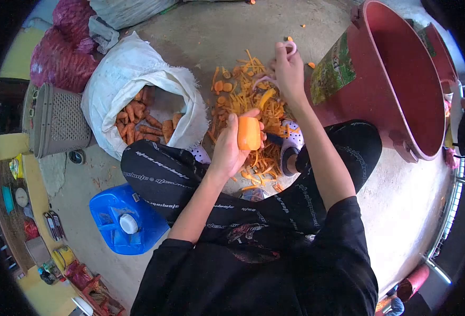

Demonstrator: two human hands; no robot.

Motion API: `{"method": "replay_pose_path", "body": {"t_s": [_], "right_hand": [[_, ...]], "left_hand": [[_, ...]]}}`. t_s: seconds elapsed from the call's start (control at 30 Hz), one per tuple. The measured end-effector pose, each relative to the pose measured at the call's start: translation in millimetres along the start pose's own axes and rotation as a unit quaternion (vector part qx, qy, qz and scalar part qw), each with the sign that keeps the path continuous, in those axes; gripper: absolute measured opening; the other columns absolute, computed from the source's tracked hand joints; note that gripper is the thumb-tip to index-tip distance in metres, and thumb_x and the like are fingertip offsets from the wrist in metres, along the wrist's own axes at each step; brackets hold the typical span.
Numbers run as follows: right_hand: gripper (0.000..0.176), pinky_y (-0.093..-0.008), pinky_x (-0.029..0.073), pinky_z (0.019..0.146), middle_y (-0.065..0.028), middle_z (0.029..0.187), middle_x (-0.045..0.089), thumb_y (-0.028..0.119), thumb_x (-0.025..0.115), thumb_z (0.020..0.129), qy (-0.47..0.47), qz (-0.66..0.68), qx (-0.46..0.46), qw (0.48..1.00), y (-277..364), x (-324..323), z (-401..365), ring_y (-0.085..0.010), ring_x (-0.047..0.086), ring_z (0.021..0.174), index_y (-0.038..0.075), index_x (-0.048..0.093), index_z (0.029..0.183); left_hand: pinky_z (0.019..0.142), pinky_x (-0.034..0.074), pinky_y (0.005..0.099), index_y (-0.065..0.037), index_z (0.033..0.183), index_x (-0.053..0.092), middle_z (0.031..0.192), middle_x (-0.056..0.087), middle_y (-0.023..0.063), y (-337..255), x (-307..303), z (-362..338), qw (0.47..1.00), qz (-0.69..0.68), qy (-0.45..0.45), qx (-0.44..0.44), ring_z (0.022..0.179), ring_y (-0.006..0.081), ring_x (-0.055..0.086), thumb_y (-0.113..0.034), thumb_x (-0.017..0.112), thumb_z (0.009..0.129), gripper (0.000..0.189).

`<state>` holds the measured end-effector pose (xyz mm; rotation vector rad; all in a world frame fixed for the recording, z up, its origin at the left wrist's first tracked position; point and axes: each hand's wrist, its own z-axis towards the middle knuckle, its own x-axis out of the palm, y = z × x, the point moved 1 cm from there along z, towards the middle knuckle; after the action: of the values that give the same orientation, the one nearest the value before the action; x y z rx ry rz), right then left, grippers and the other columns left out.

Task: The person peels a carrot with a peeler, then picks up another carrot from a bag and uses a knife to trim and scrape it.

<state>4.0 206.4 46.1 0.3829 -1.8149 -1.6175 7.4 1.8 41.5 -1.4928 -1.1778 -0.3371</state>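
Note:
A thick, peeled orange carrot [249,134] rests in my left hand [229,147], with the fingers wrapped around its far side. Above it and to the right, my right hand [289,73] is closed on a pale pink peeler [264,80]; its looped end sticks out past the thumb, and its blade is hard to make out. The peeler is apart from the carrot. Below both hands, a heap of carrot peelings [243,100] and cut carrot ends covers the floor between my feet. A wide strip of peel [267,98] shows just under the peeler.
An open white sack [137,68] with unpeeled carrots [137,118] stands on the left, beside a grey perforated basket [66,118]. A blue jerrycan [127,218] is by my left leg. On the right stands a large red bucket [364,89], close to my right arm.

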Motion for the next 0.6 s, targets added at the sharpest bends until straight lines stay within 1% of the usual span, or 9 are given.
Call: {"method": "replay_pose_path", "body": {"t_s": [0.07,0.13,0.17,0.23,0.27,0.3,0.4,0.47,0.6], "right_hand": [[0.023,-0.0250,0.045,0.039,0.0013,0.059,0.039,0.025,0.048,0.094,-0.009,-0.022,-0.030,0.999,-4,-7,3,-0.0058,0.040,0.042,0.006,0.036,0.086],[0.023,-0.0267,0.048,0.041,0.0009,0.058,0.039,0.025,0.047,0.094,-0.004,-0.004,-0.043,0.999,14,4,-14,-0.0068,0.041,0.042,0.006,0.036,0.087],[0.022,-0.0255,0.046,0.041,0.0016,0.058,0.037,0.025,0.047,0.095,0.008,0.028,-0.026,0.999,27,12,-25,-0.0064,0.039,0.042,0.008,0.036,0.086],[0.020,-0.0231,0.042,0.040,0.0031,0.057,0.034,0.025,0.046,0.095,0.029,0.091,0.009,0.995,46,27,-48,-0.0057,0.034,0.043,0.011,0.037,0.085],[0.020,-0.0215,0.035,0.038,0.0025,0.058,0.035,0.026,0.047,0.095,0.028,0.097,0.057,0.993,56,34,-62,-0.0060,0.034,0.042,0.011,0.038,0.087],[0.025,-0.0248,0.042,0.039,0.0001,0.059,0.040,0.029,0.050,0.094,0.063,0.071,0.056,0.994,57,36,-71,-0.0077,0.041,0.042,0.007,0.038,0.089],[0.025,-0.0210,0.029,0.038,0.0021,0.059,0.038,0.030,0.052,0.094,0.091,0.108,0.101,0.985,51,48,-91,-0.0053,0.035,0.043,0.009,0.038,0.089],[0.025,-0.0208,0.029,0.038,0.0030,0.059,0.036,0.029,0.052,0.093,0.099,0.126,0.122,0.980,43,50,-92,-0.0045,0.033,0.044,0.009,0.038,0.088],[0.025,-0.0203,0.029,0.039,0.0042,0.060,0.035,0.028,0.052,0.093,0.094,0.147,0.135,0.975,37,46,-85,-0.0032,0.034,0.046,0.009,0.038,0.087]], "left_hand": [[0.073,0.047,0.0327,0.001,0.120,0.045,0.098,0.055,0.0104,0,-4,1,1.000,-0.017,0.002,0.016,0.083,0.0201,0.057,-0.042,0.032,0.098,0.050],[0.075,0.047,0.0322,-0.002,0.118,0.047,0.098,0.057,0.0071,2,-7,3,0.998,0.012,-0.066,0.017,0.084,0.0185,0.057,-0.043,0.036,0.097,0.047],[0.076,0.047,0.0320,-0.004,0.117,0.048,0.098,0.057,0.0055,2,-8,5,0.995,0.027,-0.099,0.016,0.085,0.0177,0.057,-0.043,0.037,0.096,0.046],[0.078,0.047,0.0327,-0.007,0.117,0.048,0.100,0.057,0.0044,5,-16,9,0.996,-0.016,-0.083,0.023,0.089,0.0169,0.056,-0.040,0.039,0.096,0.041],[0.079,0.047,0.0330,-0.008,0.117,0.049,0.102,0.057,0.0039,7,-18,10,0.996,-0.038,-0.074,0.026,0.091,0.0165,0.056,-0.039,0.040,0.096,0.038],[0.081,0.046,0.0345,-0.007,0.115,0.049,0.101,0.057,0.0049,5,-13,9,0.996,-0.044,-0.079,0.027,0.093,0.0168,0.056,-0.038,0.037,0.097,0.038],[0.085,0.043,0.0370,-0.005,0.111,0.051,0.102,0.057,0.0072,0,-3,6,0.993,-0.078,-0.081,0.026,0.099,0.0172,0.054,-0.035,0.030,0.100,0.039],[0.087,0.043,0.0366,-0.006,0.111,0.051,0.103,0.057,0.0076,5,-15,8,0.990,-0.125,-0.067,0.021,0.100,0.0168,0.054,-0.035,0.028,0.100,0.039],[0.084,0.044,0.0360,-0.004,0.114,0.051,0.102,0.057,0.0083,1,-2,7,0.993,-0.050,-0.096,0.037,0.095,0.0168,0.055,-0.036,0.028,0.100,0.042]]}}
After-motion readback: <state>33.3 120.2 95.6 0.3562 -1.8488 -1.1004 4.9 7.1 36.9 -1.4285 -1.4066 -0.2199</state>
